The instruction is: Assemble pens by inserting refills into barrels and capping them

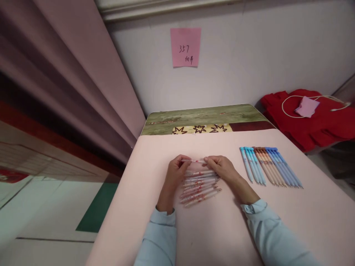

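Observation:
My left hand point(175, 173) and my right hand point(222, 167) are both pinched on the two ends of one pale pink pen point(197, 161), held level just above the pink table point(194, 236). Directly beneath and between my hands lies a row of several more pink pens point(200, 186), side by side. To the right, apart from my hands, lies a second row of several pens point(270, 166) in light blue, brown and darker blue.
A pink sticky note point(185, 47) with writing hangs on the wall ahead. A green patterned surface point(205, 116) adjoins the table's far edge. Red cloth point(310, 118) with a white cable and a pink paper lies at the right. Curtains hang at the left.

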Action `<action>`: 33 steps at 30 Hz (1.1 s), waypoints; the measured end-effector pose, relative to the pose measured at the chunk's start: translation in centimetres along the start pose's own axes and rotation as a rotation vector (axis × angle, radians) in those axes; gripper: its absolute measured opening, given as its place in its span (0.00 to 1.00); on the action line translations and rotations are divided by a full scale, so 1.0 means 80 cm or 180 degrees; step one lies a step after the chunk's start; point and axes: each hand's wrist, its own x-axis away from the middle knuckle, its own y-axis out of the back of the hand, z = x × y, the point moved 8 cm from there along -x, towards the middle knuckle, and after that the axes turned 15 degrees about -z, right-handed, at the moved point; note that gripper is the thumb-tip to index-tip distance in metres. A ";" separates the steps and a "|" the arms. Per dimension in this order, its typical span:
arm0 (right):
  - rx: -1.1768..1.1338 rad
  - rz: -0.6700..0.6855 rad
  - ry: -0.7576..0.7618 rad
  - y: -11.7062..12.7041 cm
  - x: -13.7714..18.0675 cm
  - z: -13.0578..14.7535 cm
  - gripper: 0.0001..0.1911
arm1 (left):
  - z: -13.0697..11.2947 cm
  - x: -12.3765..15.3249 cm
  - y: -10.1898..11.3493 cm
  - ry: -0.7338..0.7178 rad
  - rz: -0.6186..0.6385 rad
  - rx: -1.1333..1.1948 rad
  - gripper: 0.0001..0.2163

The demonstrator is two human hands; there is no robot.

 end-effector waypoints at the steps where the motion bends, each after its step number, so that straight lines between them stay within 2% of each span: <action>1: -0.0045 0.0031 -0.0014 -0.001 0.001 0.000 0.27 | -0.003 0.001 0.001 -0.0035 -0.0001 -0.0066 0.09; 8: -0.0801 -0.0065 -0.0028 -0.002 0.003 0.009 0.21 | -0.015 -0.001 0.002 -0.0159 -0.0038 -0.0208 0.09; 14: -0.0860 -0.0438 0.0438 0.013 0.002 0.031 0.14 | -0.004 -0.005 0.005 0.0131 -0.0149 0.0137 0.10; 16: -0.0929 -0.0434 0.0446 0.016 0.003 0.031 0.17 | -0.003 -0.006 0.005 0.0163 -0.0168 0.0205 0.10; 18: -0.0989 -0.0341 0.0320 0.015 0.004 0.026 0.27 | -0.004 -0.007 0.006 0.0141 -0.0180 0.0231 0.10; 19: -0.0938 -0.0306 0.0241 0.014 0.004 0.023 0.28 | -0.005 -0.006 0.006 0.0127 -0.0175 0.0229 0.10; 21: -0.0635 -0.0373 0.0071 0.016 0.005 0.014 0.19 | -0.007 -0.006 0.005 0.0087 -0.0166 0.0202 0.10; 24: -0.0246 -0.0518 -0.0063 0.019 0.004 0.003 0.27 | -0.010 -0.005 0.004 0.0039 -0.0159 0.0124 0.10; 28: -0.0786 -0.0541 0.0174 0.017 -0.001 0.008 0.15 | -0.008 -0.007 0.008 0.0042 -0.0210 0.0073 0.10; 29: -0.0907 -0.0574 0.0243 0.019 -0.002 0.010 0.16 | -0.007 -0.007 0.009 0.0047 -0.0223 0.0070 0.10; 31: -0.0910 -0.0622 0.0267 0.021 -0.003 0.011 0.24 | -0.006 -0.008 0.010 0.0052 -0.0224 0.0057 0.10; 33: -0.0616 -0.0584 0.0137 0.022 -0.003 0.007 0.22 | -0.006 -0.008 0.009 0.0039 -0.0197 0.0023 0.10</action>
